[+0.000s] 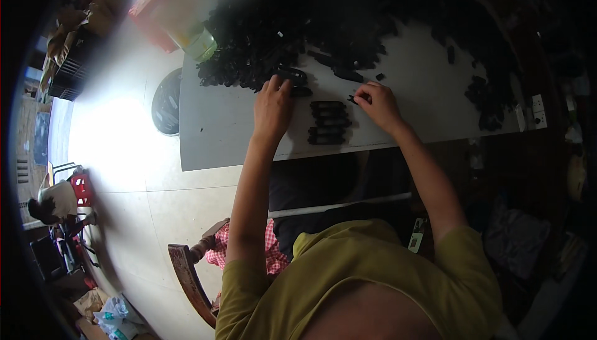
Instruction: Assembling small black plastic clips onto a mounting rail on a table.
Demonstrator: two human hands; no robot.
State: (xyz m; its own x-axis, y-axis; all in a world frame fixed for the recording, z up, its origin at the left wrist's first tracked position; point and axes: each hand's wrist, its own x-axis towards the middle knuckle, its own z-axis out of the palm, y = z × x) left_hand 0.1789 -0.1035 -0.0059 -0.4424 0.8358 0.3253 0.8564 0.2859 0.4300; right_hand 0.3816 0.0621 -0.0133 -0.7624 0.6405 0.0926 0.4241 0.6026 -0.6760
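My left hand is at the near edge of a heap of small black parts, its fingers bent down. A short black bar-shaped part pokes out beside its fingertips and looks gripped there. In a pinch of thumb and fingers, my right hand has a small dark piece, mostly hidden. Between the hands lies a neat column of several black bar-shaped parts, side by side on the table. Just beyond my right fingers is a longer dark tool-like object, its kind unclear.
The pale table carries more black parts at its right. A clear greenish cup and a pink container are at the far left. A round dark stool top stands beside the table; a wooden chair arm is near my left side.
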